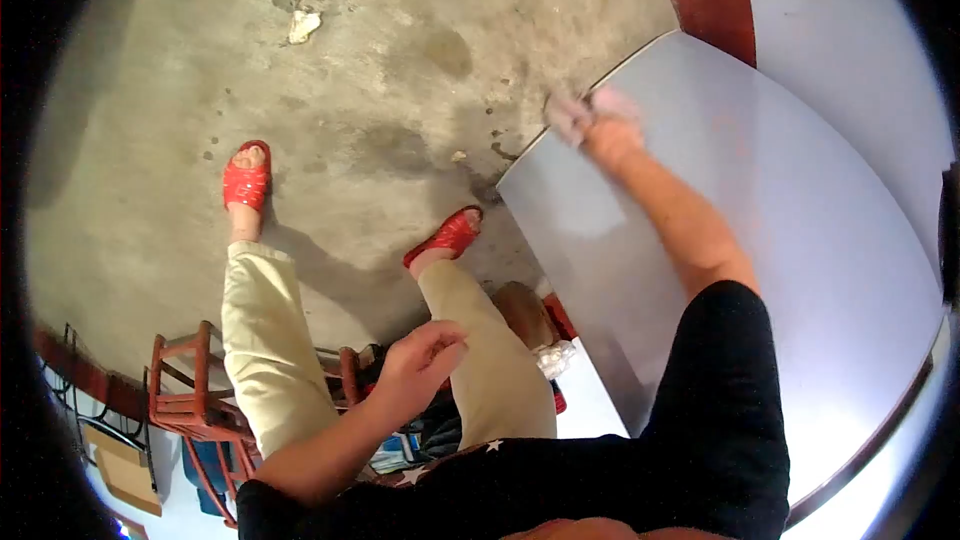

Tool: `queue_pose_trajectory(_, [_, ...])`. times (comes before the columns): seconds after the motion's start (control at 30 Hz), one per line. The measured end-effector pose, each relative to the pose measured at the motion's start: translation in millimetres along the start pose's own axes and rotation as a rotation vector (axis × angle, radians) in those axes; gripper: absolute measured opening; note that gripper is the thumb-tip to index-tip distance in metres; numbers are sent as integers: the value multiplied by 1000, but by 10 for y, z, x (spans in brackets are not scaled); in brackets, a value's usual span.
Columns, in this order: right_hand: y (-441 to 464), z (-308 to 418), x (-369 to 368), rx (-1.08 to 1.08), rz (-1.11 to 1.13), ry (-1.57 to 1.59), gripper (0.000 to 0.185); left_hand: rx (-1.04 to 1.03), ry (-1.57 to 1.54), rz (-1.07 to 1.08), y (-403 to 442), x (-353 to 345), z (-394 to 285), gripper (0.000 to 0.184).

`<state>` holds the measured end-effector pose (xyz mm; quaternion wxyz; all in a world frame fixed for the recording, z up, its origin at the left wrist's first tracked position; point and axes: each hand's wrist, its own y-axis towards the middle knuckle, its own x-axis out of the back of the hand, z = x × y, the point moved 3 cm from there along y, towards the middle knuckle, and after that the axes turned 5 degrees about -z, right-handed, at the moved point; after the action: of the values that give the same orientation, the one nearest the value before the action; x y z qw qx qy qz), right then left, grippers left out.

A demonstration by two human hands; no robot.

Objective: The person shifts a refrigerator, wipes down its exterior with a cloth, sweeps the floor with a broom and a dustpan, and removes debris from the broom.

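A stained concrete floor (350,90) fills the upper left and middle of the frame. The large, smooth grey panel (780,200) spreads over the right side, its corner near the centre and its far edge meeting a dark red band (712,0) at the foot of a pale wall (850,10), upper right. The person's light trousers (270,340) run up from the bottom, both legs apart, and a black top (600,485) crosses the lower edge. At lower left stands reddish-brown slatted furniture (190,403), just beside the left trouser leg, with a cardboard piece (122,465) farther left.

The right arm reaches over the grey panel. The right hand (600,135) is at its upper left edge, beside a pale pinkish bundle (615,100), perhaps cloth; both are blurred, so I cannot tell whether the fingers are clenched on it or only touching it. The left hand (425,360) is at lower centre, in front of the right trouser leg, its fingers loosely bent and released, with nothing visible in them.

Two red slippers (246,178) are on the feet, one left of centre, one near the middle. Crumpled, shiny wrapping (553,358) lies beside the panel's lower left side. Smallest, a whitish scrap (303,26) lies on the floor, upper left.
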<state>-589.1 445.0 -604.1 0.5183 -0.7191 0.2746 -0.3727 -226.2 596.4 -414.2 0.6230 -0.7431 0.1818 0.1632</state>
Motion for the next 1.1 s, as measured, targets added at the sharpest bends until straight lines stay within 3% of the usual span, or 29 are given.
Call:
queue_pose_trajectory(0.03, [-93,238,-134,-51,-39,226,41,-26,47,-21,17,41,41,18])
queue_pose_trajectory(0.1, [-605,672,-119,137,-90,96,32,-62,100,-46,35,157,18,19])
queue_pose_trajectory(0.17, [-1129,891,117,147,192,346,31,-112,258,-65,-4,272,-91,24])
queue_pose_trajectory(0.3, [-2194,874,289,243,-58,252,40,-232,367,-150,-148,408,-428,24])
queue_pose_trajectory(0.37, [-2835,829,575,230,-197,265,32,-315,468,-120,-188,501,-559,23])
queue_pose_trajectory(0.43, [-3494,883,762,142,-86,86,38,-441,499,-114,-132,606,-512,23])
queue_pose_trajectory(0.47, [-3835,920,770,111,-175,25,41,-557,513,-91,-105,680,-576,22])
queue_pose_trajectory(0.5, [-4142,977,1001,89,-9,26,42,-581,527,-112,-156,771,-694,22])
queue_pose_trajectory(0.57, [-4694,1046,1045,36,163,17,37,-344,467,-148,-246,949,-810,23])
queue_pose_trajectory(0.63, [-5087,1145,1416,-11,291,107,36,-384,549,-209,-300,1128,-730,23])
queue_pose_trajectory(0.7, [-5253,1203,1612,-204,383,146,39,-423,642,-264,-625,1292,-862,24])
queue_pose_trajectory(0.73, [-5222,1180,1758,-212,359,150,39,-373,566,-172,-850,1324,-950,24])
queue_pose_trajectory(0.8, [-5010,1170,2215,-103,403,948,48,-347,494,-106,-1280,1406,-1239,25])
queue_pose_trajectory(0.87, [-4585,1197,1565,-261,12,1723,52,-219,380,-39,-1637,1497,-1489,35])
queue_pose_trajectory(0.9, [-4417,1348,2519,-227,-130,1444,51,-238,387,-59,-1695,1541,-1615,35])
queue_pose_trajectory(0.93, [-4239,1504,3140,-196,-229,1192,51,-396,312,-78,-1732,1566,-1768,40])
queue_pose_trajectory(0.97, [-4015,1692,3427,-1,-450,1139,49,-549,234,-89,-1789,1568,-1927,46])
queue_pose_trajectory(1.0, [-3901,1872,3895,135,-433,1183,50,-476,-21,-64,-2010,1502,-2316,51])
queue_pose_trajectory(1.03, [-3786,2097,4228,325,-651,1138,51,-500,-15,-69,-2139,1490,-2643,51])
queue_pose_trajectory(1.1, [-3715,2434,5013,486,-628,1238,51,-540,-236,-157,-2256,1550,-3266,45])
